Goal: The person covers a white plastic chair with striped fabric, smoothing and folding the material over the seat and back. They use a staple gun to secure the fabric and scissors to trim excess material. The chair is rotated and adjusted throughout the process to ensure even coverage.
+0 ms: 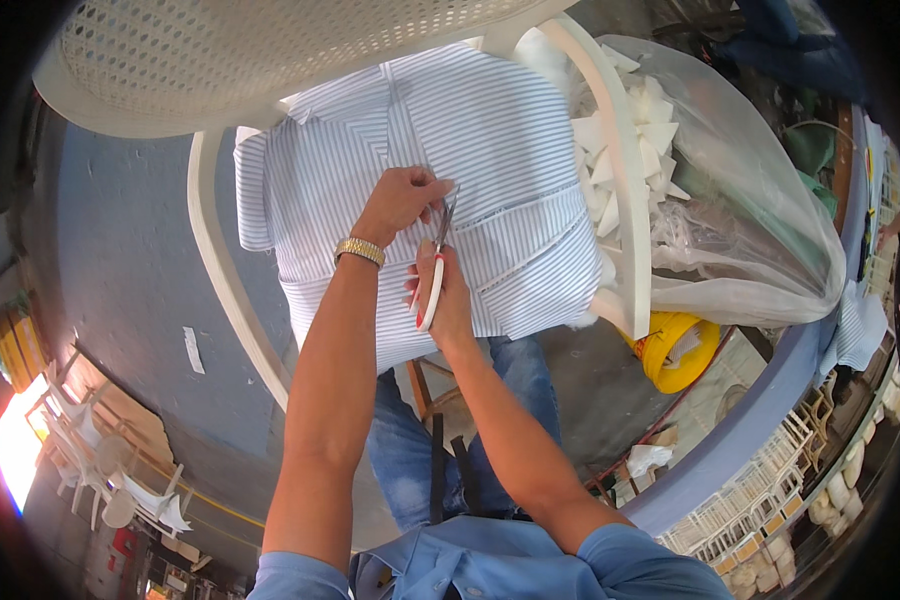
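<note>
A blue-and-white striped shirt (490, 140) lies spread over the seat of a white plastic chair (625, 200). My left hand (400, 200), with a gold watch at the wrist, presses its fingertips on the fabric near the middle seam. Just right of it, my right hand (448, 295) grips small scissors (437, 262) with red-and-white handles. The blades point up at the cloth beside my left fingertips.
A clear plastic bag (740, 200) with white cut pieces and folded cloth sits at the right of the chair. A yellow container (675, 350) lies below it. My jeans-clad legs (400, 450) are under the chair, on a grey floor (130, 270).
</note>
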`<action>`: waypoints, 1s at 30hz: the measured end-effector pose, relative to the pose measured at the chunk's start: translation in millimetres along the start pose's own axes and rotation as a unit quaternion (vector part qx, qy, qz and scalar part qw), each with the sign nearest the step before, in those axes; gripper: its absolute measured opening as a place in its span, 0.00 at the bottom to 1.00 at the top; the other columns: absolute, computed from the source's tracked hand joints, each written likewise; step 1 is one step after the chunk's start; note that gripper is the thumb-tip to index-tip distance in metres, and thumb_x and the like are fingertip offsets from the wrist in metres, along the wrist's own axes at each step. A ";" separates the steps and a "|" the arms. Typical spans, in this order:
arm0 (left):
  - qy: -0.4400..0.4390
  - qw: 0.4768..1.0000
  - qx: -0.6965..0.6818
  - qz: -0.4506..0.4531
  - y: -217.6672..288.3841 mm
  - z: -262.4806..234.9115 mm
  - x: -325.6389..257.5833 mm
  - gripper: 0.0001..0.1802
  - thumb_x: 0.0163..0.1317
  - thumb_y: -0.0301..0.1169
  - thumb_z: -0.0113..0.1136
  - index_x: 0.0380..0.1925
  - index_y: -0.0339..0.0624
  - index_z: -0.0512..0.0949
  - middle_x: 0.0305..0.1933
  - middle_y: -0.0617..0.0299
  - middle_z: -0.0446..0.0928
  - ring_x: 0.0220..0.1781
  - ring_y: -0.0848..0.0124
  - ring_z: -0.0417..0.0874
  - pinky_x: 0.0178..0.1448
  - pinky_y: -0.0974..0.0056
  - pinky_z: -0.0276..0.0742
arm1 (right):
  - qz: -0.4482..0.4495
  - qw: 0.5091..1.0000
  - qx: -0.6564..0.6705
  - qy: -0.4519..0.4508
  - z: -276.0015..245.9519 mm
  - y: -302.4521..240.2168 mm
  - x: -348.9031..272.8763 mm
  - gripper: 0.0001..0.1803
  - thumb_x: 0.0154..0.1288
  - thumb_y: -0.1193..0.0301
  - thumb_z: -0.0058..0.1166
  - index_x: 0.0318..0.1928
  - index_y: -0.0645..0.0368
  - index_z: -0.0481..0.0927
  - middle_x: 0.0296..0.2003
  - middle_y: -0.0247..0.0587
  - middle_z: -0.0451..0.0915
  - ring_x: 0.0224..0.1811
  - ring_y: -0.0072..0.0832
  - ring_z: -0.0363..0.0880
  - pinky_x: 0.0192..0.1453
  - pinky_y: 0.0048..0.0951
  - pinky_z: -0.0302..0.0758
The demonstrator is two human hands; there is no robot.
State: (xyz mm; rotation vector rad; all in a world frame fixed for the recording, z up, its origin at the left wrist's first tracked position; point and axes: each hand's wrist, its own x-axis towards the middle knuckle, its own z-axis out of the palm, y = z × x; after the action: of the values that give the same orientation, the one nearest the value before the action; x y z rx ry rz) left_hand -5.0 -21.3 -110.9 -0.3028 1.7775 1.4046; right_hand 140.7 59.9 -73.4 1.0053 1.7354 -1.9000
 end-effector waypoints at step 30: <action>-0.022 0.998 -0.058 -0.006 -7.9 1.2 -0.3 0.14 0.64 0.39 0.72 0.27 0.44 0.80 0.28 0.66 0.80 0.26 0.77 0.77 0.31 0.71 0.71 | -0.048 0.998 -0.027 0.031 2.5 26.6 29.5 0.28 0.78 0.44 0.51 0.54 0.57 0.72 0.30 0.33 0.75 0.28 0.19 0.78 0.26 0.22 0.76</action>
State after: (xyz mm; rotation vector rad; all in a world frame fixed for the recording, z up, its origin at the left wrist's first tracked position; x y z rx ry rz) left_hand 0.8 -23.1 -116.2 -0.3416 1.6590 1.4983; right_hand 138.7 58.4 -113.1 0.9871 1.8923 -1.8863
